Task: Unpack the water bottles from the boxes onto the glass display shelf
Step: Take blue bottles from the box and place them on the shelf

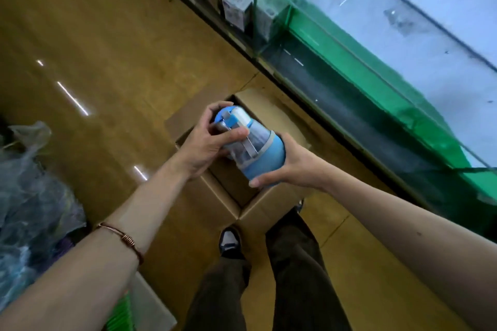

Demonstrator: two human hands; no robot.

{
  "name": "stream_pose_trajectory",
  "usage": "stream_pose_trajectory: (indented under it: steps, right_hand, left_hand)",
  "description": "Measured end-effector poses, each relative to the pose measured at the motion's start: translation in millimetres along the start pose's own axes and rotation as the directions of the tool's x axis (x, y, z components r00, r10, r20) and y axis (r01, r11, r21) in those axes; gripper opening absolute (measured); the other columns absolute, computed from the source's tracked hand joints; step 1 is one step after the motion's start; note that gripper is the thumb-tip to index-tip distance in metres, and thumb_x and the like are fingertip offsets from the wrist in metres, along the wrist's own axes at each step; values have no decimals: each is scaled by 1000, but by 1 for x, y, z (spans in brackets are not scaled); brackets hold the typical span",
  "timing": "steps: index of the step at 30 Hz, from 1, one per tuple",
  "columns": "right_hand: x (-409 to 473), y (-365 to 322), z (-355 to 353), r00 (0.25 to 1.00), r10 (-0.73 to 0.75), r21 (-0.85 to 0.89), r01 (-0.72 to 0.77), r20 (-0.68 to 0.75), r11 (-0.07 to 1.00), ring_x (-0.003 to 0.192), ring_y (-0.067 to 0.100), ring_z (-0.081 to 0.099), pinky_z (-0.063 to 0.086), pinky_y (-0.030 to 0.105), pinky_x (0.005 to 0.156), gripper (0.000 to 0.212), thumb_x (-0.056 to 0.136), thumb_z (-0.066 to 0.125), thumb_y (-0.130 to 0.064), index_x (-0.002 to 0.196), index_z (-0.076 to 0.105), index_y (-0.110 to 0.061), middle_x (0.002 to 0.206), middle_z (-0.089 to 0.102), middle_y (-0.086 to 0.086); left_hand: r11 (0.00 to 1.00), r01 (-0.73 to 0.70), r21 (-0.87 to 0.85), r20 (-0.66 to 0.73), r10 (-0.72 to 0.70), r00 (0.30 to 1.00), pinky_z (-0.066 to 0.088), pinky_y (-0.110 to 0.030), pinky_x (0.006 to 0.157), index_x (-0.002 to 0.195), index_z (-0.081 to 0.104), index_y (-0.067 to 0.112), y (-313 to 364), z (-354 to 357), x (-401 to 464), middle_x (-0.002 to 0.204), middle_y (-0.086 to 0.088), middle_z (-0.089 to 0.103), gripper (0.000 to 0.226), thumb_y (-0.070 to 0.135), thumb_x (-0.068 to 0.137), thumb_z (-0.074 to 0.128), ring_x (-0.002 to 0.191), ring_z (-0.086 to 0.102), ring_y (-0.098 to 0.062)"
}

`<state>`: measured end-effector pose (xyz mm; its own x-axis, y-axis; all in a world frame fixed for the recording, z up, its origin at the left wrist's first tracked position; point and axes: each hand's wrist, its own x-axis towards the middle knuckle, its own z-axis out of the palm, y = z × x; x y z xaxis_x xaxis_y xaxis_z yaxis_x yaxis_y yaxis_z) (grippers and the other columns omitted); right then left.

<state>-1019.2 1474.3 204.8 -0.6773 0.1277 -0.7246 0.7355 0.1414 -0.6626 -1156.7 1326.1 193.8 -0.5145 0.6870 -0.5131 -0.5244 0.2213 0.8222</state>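
You hold the clear plastic water bottle with blue lid and blue base (246, 140) over the open brown cardboard box (271, 110): left hand (204, 142) curled around the top, right hand (289, 166) around the base. Keep both grips firm and carry it to the glass display shelf (403, 43) at your right.

Both hands, left hand (204, 142) and right hand (291, 166), are holding a bottle (248, 140) above the box (250, 196); the shelf (376, 48) is standing to the right.

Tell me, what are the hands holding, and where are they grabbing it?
Both hold one blue water bottle above the open cardboard box. The left hand grips the lid end; the right hand grips the blue base.
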Motion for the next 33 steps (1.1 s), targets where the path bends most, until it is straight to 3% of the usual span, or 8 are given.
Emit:
stream_pose_trajectory:
  steps: [6,9,16,22,26,28,31,33]
  right_hand:
    - [-94,-54,2,961,-116,-73,101,-250,992,103,10,53,47,22,81,94,62,87,-34,137,30,-25,116,50,-6]
    - [-148,-75,-4,915,-181,-96,157,-362,983,103,11,54,50,26,86,97,58,89,-36,137,32,-26,115,52,-6]
    - [-281,-93,-18,775,-270,-199,188,-572,962,100,11,54,50,28,83,95,56,90,-37,134,36,-26,115,54,-5]
    - [-394,-78,-15,625,-317,-280,161,-713,947,87,6,52,41,9,60,89,58,89,-34,131,40,-23,108,54,-6]
    - [-472,-50,2,541,-312,-272,155,-781,950,95,14,55,52,25,72,87,57,89,-31,129,42,-22,107,54,-3]
    - [-511,-35,10,505,-298,-273,126,-810,954,97,15,52,47,27,75,87,59,89,-33,131,41,-23,108,53,-4]
    - [-565,-19,21,442,-286,-271,98,-850,958,89,14,55,48,25,67,87,57,88,-36,129,42,-27,105,56,-6]
    - [-598,-7,24,431,-241,-226,86,-869,970,69,19,60,49,25,47,85,55,88,-35,124,38,-34,90,62,-3]
  left_hand:
    - [923,-255,287,206,201,958,53,-23,72,125,49,22,87,31,-64,96,6,61,64,11,70,81,85,62,-6]
    - [831,-394,393,295,292,910,51,-16,73,131,43,13,133,58,-101,99,6,58,61,6,78,71,82,62,0]
    - [640,-566,519,524,284,803,50,-12,75,131,42,30,206,124,-175,107,9,60,62,32,76,71,88,64,6]
    - [590,-649,480,629,284,724,57,-25,78,134,41,30,224,192,-246,110,2,60,64,29,78,70,89,66,-6]
    - [580,-694,427,688,290,665,58,-33,81,133,42,26,211,243,-297,110,-2,61,70,33,69,70,93,65,-16]
    - [566,-726,391,717,308,626,58,-31,80,131,43,24,203,268,-319,108,-2,61,71,32,67,71,92,63,-16]
    - [478,-796,371,775,313,549,58,-37,80,127,45,29,201,304,-352,111,-4,61,68,40,68,77,96,65,-22]
    - [411,-840,354,813,309,494,59,-39,77,126,46,26,205,328,-374,109,-9,61,68,43,67,77,94,65,-26]
